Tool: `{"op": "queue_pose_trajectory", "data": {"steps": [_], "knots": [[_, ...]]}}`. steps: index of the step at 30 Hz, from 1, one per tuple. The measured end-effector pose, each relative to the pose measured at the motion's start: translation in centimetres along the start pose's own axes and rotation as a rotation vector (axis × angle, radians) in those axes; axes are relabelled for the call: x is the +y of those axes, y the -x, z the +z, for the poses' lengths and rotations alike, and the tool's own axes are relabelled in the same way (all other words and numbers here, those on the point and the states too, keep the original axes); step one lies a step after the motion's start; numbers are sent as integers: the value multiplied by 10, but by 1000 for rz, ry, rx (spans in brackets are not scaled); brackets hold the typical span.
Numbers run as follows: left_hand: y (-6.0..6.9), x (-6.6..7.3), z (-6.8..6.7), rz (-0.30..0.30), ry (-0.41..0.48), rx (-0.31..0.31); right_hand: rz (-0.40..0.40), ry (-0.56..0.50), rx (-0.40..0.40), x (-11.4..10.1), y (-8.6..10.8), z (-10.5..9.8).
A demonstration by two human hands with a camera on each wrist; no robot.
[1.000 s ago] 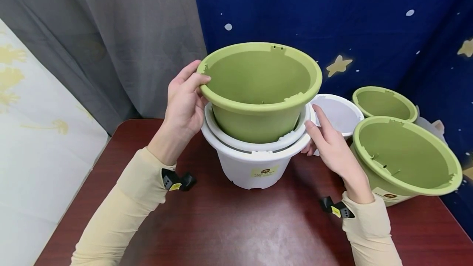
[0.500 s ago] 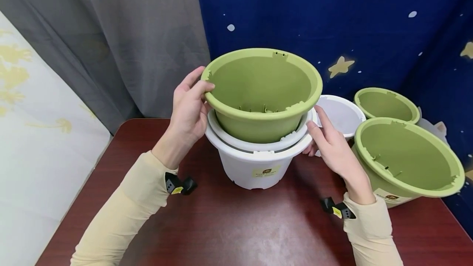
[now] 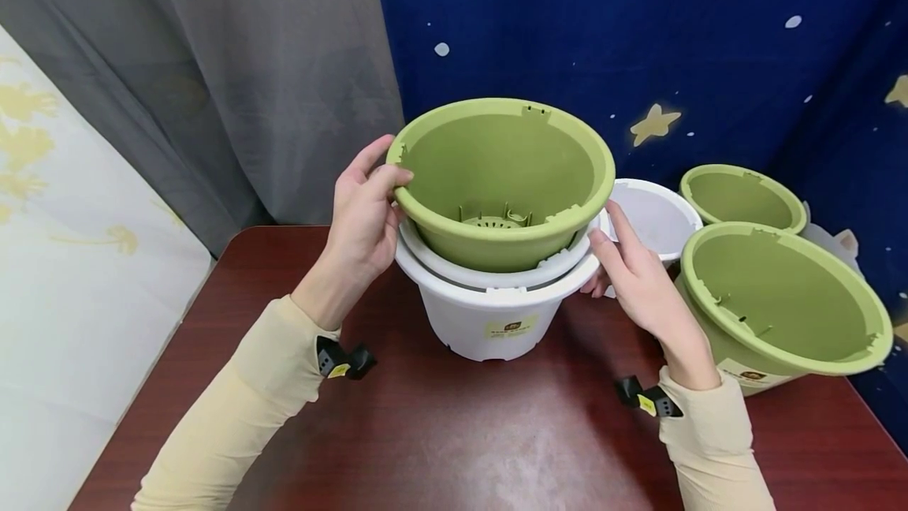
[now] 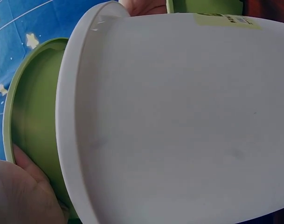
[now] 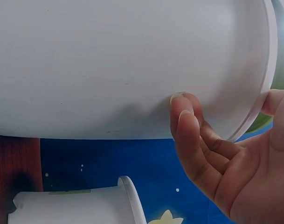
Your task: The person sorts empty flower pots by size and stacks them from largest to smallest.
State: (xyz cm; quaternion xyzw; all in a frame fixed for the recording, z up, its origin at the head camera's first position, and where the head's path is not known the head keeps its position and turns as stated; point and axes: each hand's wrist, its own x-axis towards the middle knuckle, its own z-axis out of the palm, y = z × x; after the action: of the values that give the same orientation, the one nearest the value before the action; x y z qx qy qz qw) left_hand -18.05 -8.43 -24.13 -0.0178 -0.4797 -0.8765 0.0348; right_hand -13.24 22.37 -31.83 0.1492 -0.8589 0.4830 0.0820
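I see the green pot (image 3: 500, 172) sitting lower inside the inner white pot (image 3: 482, 277) than a second ago, its slotted floor now showing; I judge the nesting is going deeper. Both sit within the outer white pot (image 3: 461, 326), my landmark. Above its left side, the left hand (image 3: 365, 215) pinches the green rim, thumb inside. At its right, the right hand (image 3: 641, 286) grips its rim, fingers curled beneath. The green pot's base is hidden, so I can't tell whether it's seated. White wall fills most of the left wrist view.
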Motion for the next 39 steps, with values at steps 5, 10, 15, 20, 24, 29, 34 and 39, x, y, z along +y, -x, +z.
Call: {"op": "queue_pose_trajectory", "data": {"steps": [5, 10, 15, 20, 24, 29, 34, 39], "knots": [[1, -1, -2, -8, -13, 1, 1, 0, -2, -1, 0, 0], [2, -2, -3, -17, -41, -1, 0, 0, -5, -2, -1, 0], [3, -2, -4, -41, -79, -5, -9, -1, -6, -1, -1, -1], [4, -3, -4, -57, -131, -9, -19, -10, -5, 0, -1, -2], [5, -3, -5, -74, -164, -18, -20, -17, -8, 0, 0, -2], [6, -1, -7, -101, -215, -44, -20, -19, -11, 0, -1, -2], [6, 2, -10, -119, -320, -73, -20, -19, -2, 0, 0, -2], [6, 4, -13, -131, -410, -98, -19, -35, -5, 1, 1, -1]]}}
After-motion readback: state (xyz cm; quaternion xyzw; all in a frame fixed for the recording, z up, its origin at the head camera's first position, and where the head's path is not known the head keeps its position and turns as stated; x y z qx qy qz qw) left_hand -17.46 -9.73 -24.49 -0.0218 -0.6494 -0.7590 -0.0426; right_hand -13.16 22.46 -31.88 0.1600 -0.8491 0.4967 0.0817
